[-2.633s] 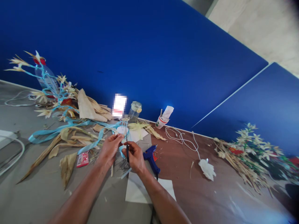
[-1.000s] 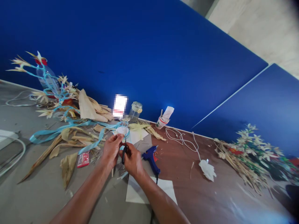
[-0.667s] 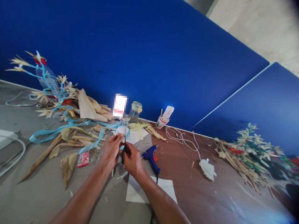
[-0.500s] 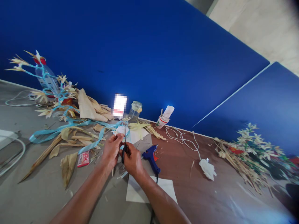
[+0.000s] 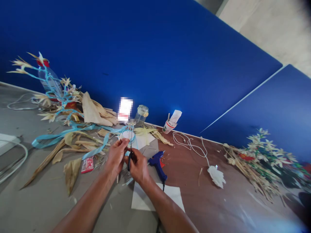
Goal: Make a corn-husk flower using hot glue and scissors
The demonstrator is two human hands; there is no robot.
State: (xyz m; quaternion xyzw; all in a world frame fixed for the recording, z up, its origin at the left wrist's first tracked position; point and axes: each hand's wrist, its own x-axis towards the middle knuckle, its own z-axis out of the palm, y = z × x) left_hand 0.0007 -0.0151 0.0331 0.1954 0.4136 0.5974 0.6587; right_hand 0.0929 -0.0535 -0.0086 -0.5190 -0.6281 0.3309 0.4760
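My right hand [image 5: 139, 165] is closed around the black handles of a pair of scissors [image 5: 130, 159], whose blades point up and away from me. Right beside it, my left hand [image 5: 118, 153] pinches with thumb and fingers close to the blades; what it holds is too small to make out. Just beyond the fingertips lie a white round piece [image 5: 127, 135] and light blue ribbon [image 5: 103, 145]. A blue hot glue gun [image 5: 158, 164] rests on the table to the right of my right hand.
Dried husks [image 5: 73, 149] and a red packet [image 5: 87, 165] lie left. Blue-stemmed flowers [image 5: 52, 90] lean by a plastic bottle [image 5: 50, 79]. A glass jar [image 5: 141, 115], a paper cup [image 5: 168, 126], a white cable [image 5: 191, 145] and white flowers [image 5: 267, 149] stand or lie toward the blue partition [image 5: 155, 58].
The view shifts very slightly. Both hands and the scissors keep nearly the same place and pose.
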